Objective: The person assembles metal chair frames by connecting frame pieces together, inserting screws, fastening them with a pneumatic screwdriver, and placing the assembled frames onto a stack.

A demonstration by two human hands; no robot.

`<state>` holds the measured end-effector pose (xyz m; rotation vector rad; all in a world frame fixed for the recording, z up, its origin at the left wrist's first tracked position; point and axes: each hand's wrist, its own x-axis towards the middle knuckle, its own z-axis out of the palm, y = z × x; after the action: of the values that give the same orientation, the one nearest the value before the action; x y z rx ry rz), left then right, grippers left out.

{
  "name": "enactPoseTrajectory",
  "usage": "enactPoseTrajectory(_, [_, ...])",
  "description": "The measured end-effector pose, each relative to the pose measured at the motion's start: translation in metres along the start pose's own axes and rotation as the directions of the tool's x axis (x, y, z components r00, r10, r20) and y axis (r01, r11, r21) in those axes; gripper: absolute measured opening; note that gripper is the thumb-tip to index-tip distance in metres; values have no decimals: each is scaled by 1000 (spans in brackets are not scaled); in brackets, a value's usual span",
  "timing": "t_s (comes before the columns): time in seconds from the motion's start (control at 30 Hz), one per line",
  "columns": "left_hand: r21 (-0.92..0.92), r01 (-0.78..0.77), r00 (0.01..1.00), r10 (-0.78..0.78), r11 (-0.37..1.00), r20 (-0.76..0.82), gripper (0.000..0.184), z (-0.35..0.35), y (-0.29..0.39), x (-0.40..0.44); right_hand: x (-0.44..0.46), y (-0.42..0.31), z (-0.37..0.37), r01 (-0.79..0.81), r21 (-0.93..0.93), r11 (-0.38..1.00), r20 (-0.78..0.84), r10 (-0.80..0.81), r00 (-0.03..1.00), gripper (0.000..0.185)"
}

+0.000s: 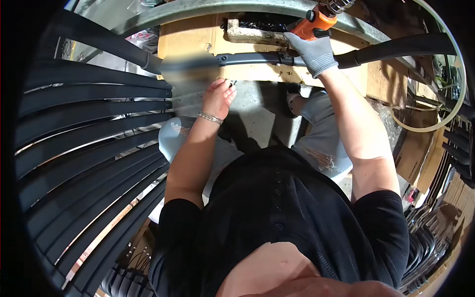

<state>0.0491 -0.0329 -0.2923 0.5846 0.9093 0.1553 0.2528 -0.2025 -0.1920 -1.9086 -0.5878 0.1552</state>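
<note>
My right hand (314, 53), in a grey glove, is wrapped round the orange body of a power driver (320, 24) above the bench's right part. My bare left hand (217, 98), with a bracelet at its wrist, pinches a small dark piece (233, 83) at its fingertips; it is too small to name. Just beyond the left hand, a dark bar (257, 58) with black foam-covered ends lies across the wooden bench top (190, 35). Fittings show on the bar's bare middle. A blurred patch hides part of its left side.
Many black foam-covered tubes (94, 106) are stacked at my left. A curved metal rail (198, 10) runs behind the bench. At right hangs a pale hose (462, 74), with cardboard (420, 143) below. A worn block-edged tray (257, 35) holds dark small parts.
</note>
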Motion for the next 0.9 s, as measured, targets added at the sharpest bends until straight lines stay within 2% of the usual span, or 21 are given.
enactPoseTrajectory(0.07, [-6, 2, 1000, -2, 1000, -1, 10, 1, 0, 4, 0, 3, 1, 17, 12, 1000, -14, -16, 1000, 34])
enactPoseTrajectory(0.23, [-28, 1, 1000, -1, 1000, 15, 10, 5, -1, 5, -1, -4, -1, -51, 17, 999, 49, 50, 998, 34])
enactPoseTrajectory(0.3, [-29, 1, 1000, -1, 1000, 14, 10, 5, 7, 5, -3, -7, -2, 11, -39, 999, 57, -9, 998, 33])
enactPoseTrajectory(0.37, [-175, -132, 981, 154, 976, 117, 9, -1, 35, 6, 1, -12, -6, 47, -60, 997, 65, -43, 997, 33])
enactPoseTrajectory(0.43, [-390, -232, 962, 271, 891, 45, 5, 7, 89, -17, 6, -19, -17, -6, 5, 1000, 264, 5, 964, 33])
enactPoseTrajectory(0.47, [-317, -343, 920, 384, 884, 75, 6, 3, 114, -25, 8, -20, -19, -33, 36, 999, 363, 18, 932, 33])
enactPoseTrajectory(0.5, [-244, -453, 864, 490, 857, 116, 8, 0, 139, -33, 10, -19, -20, -31, 51, 998, 368, 10, 930, 33])
enactPoseTrajectory(0.57, [-33, -652, 754, 643, 757, -134, 11, 14, 189, -50, 12, -19, -21, -90, 118, 989, 372, 40, 927, 31])
enactPoseTrajectory(0.63, [270, -788, 563, 825, 553, -47, 15, 35, 217, -64, 11, -19, -19, -120, 144, 982, 382, 56, 923, 31])
enactPoseTrajectory(0.7, [633, -760, 309, 939, 147, 152, 20, 46, 251, -56, 7, -12, -11, -69, 108, 992, 250, 40, 967, 25])
enactPoseTrajectory(0.73, [629, -762, 307, 941, 154, 142, 20, 52, 256, -55, 6, -10, -10, -42, 86, 995, 181, 26, 983, 23])
enactPoseTrajectory(0.83, [777, -618, 237, 914, -121, 330, 18, 59, 264, -54, 0, -10, -8, -103, 58, 993, 138, 94, 986, 23])
enactPoseTrajectory(0.87, [776, -619, 237, 912, -123, 333, 18, 56, 263, -54, -2, -11, -7, -137, 53, 989, 108, 131, 986, 23])
enactPoseTrajectory(0.9, [709, -693, 191, 916, -129, 354, 19, 50, 262, -51, -3, -13, -7, -136, 53, 989, 99, 130, 987, 23])
